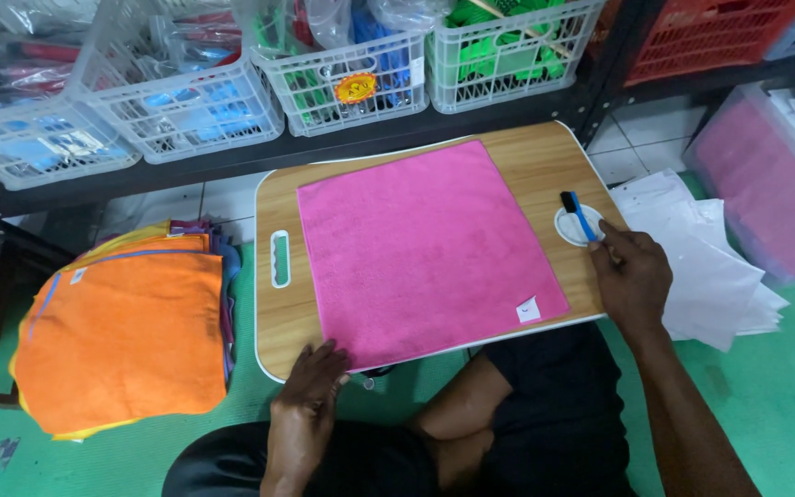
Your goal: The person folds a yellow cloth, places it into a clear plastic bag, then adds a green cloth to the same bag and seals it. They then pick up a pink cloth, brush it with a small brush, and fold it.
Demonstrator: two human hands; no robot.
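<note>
We see the square pink microfibre cloth (425, 248) lying flat on the wooden lap tabletop (545, 156). Our left hand (310, 391) rests spread on the cloth's near corner. Our right hand (632, 276) pinches the small blue-handled brush (578, 214) over the round recess, beside the stack of orange cloths (126, 340).

A dark shelf (324, 147) bearing white plastic baskets (186, 101) stands over a green floor (784, 396) with white tiles (637, 147).
</note>
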